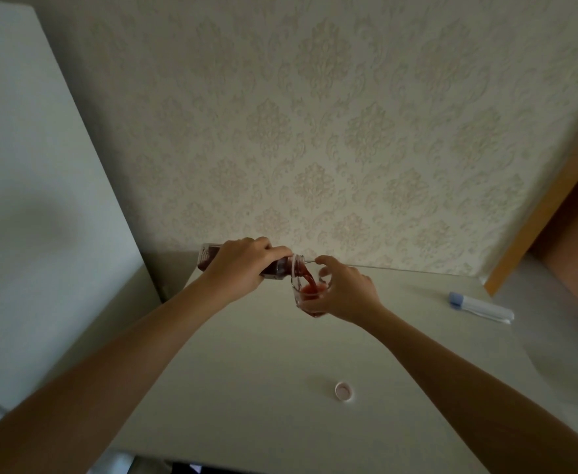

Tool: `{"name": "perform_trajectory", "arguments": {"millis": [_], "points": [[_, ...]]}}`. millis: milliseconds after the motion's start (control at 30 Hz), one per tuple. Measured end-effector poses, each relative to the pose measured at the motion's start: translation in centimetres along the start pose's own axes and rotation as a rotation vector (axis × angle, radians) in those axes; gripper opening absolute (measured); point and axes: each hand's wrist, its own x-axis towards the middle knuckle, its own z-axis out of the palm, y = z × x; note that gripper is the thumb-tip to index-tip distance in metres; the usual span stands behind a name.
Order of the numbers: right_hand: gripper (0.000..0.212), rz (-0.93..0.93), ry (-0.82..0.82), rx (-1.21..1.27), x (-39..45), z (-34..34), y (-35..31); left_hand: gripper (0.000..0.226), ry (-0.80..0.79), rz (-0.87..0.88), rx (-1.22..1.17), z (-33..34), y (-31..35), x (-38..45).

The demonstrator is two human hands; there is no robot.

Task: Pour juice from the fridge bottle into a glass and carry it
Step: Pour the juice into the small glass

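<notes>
A: What is seen first?

B: A big wall covered in cream patterned wallpaper (332,138) is seen at the back. A tall pale fridge (34,186) is seen on the left.

A: And under the hands?

B: A wide white table (280,364) is seen, pushed up to the wall.

A: What is held by the left hand (243,268)?

B: The clear plastic bottle of dark red juice (273,266) is gripped by it. The bottle is tipped on its side, and red juice is being poured from its open mouth.

A: And the right hand (344,290)?

B: The small clear glass (311,295) is held by it, fingers curled round it, just under the bottle's mouth. Some red juice is seen inside.

A: Anything else?

B: A white tube with a light blue cap (480,306) is laid at the right edge. A small round white bottle cap (344,391) is laid near the front, well apart from the glass.
</notes>
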Motion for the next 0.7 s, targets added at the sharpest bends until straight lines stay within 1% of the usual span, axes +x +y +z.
{"name": "perform_trajectory", "arguments": {"millis": [267, 467, 600, 700], "points": [[0.092, 0.008, -0.015, 0.049, -0.6, 0.3, 0.2, 0.057, 0.013, -0.038, -0.036, 0.0, 0.8, -0.6], [0.092, 0.028, 0.000, 0.116, -1.0, 0.4, 0.5, 0.052, 0.059, -0.158, -0.253, 0.3, 1.4, -1.5], [0.091, 0.022, 0.010, 0.175, -1.1, 0.3, 0.7, 0.060, 0.058, -0.215, -0.361, 1.4, 1.2, -2.1], [0.093, 0.018, 0.021, 0.211, -0.9, 0.3, 0.8, 0.062, 0.121, -0.289, -0.479, 1.9, 1.2, -2.5]]}}
